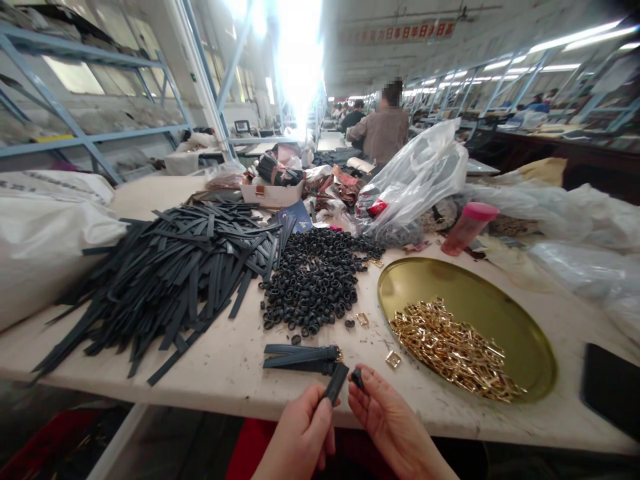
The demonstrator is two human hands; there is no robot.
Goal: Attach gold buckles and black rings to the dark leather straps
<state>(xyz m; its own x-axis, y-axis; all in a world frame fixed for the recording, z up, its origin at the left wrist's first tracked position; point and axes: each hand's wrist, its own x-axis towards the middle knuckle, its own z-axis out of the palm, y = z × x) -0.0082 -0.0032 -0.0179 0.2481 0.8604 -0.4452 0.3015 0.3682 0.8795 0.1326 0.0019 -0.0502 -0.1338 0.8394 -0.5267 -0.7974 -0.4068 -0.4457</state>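
Note:
My left hand (309, 421) is closed around a dark strap (337, 381), whose end sticks up between thumb and fingers. Close to its right, my right hand (383, 407) pinches a small black loop (357, 378). The strap and the loop are apart. Just beyond my hands lie a few straps with gold buckles (303, 359) on the table. A heap of black loops (315, 280) spreads behind them. To the left is a large pile of dark strips (185, 273). Gold buckles (453, 347) are heaped on a round gold tray (430, 273) at the right.
Loose buckles (393, 360) lie left of the tray. A pink-lidded jar (467, 229) and a clear plastic bag (415, 180) stand behind it. A white sack (45, 247) is at the far left, a black flat object (613, 387) at the right edge. A person (387, 130) is farther back.

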